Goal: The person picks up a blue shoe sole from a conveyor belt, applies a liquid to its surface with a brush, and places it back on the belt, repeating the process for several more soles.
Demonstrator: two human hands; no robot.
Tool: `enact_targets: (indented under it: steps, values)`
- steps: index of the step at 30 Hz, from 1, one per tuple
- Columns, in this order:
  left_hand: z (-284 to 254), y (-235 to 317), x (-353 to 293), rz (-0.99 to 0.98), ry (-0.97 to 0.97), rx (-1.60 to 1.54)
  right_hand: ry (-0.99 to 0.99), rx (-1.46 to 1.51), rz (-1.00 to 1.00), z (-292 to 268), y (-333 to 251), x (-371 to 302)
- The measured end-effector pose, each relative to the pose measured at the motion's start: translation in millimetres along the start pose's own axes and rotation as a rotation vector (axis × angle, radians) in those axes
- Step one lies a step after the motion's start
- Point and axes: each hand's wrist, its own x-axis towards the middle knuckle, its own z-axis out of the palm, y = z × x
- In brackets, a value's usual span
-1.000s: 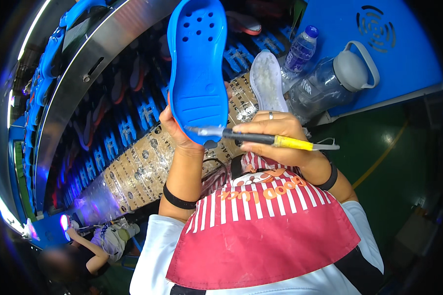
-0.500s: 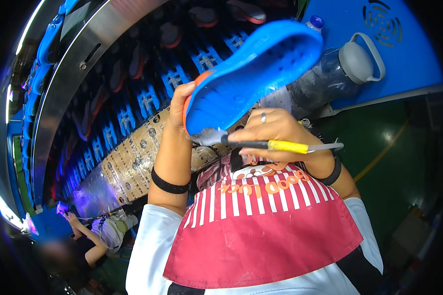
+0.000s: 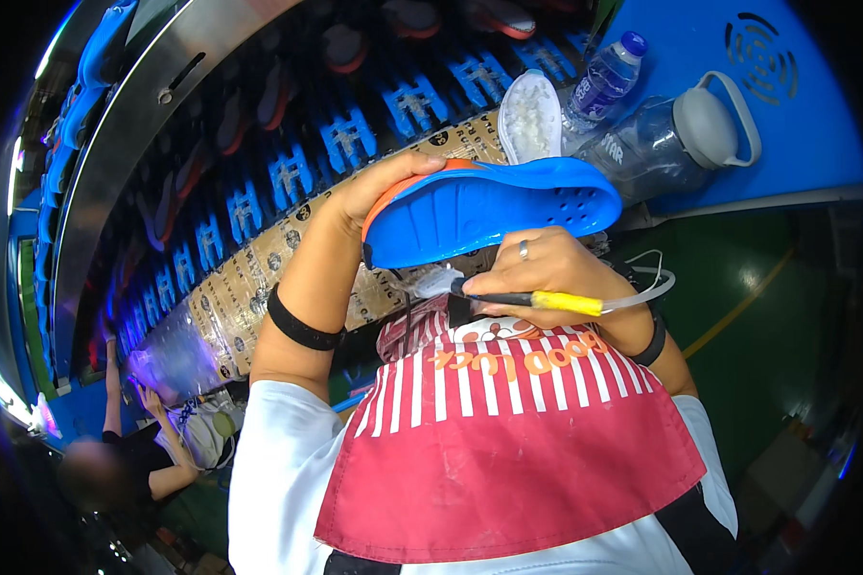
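While left hand (image 3: 382, 184) grips blue sole (image 3: 484, 206), right hand (image 3: 553, 266) clasps brush (image 3: 564, 304) | white sole (image 3: 530, 123) partly hidden | bottle (image 3: 607, 79), jug (image 3: 650, 146) alongside

A brown, plastic-wrapped ledge (image 3: 244, 302) bears a white sole-shaped piece (image 3: 530, 117) near its right end

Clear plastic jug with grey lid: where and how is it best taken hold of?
The jug is probably best held by its grey loop handle, from the picture's right: the loop stands out from the lid, leaving a gap, while a purple-labelled plastic bottle and a white shoe piece crowd the left.
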Motion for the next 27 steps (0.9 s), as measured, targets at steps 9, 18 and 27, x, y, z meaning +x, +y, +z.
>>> enact_targets:
  steps: [9,18,27]
  values:
    - [-2.9,6.5,-11.8,-0.084,0.060,0.119,0.123,-0.108,-0.026,12.6,-0.9,-9.9]
    - [-17.4,-0.8,-23.4,0.010,0.037,0.048,0.137,-0.041,0.043,16.3,-6.2,-11.3]
    - [10.3,-44.5,-11.8,0.205,0.029,-0.172,0.495,0.221,0.410,8.4,-10.4,-10.0]
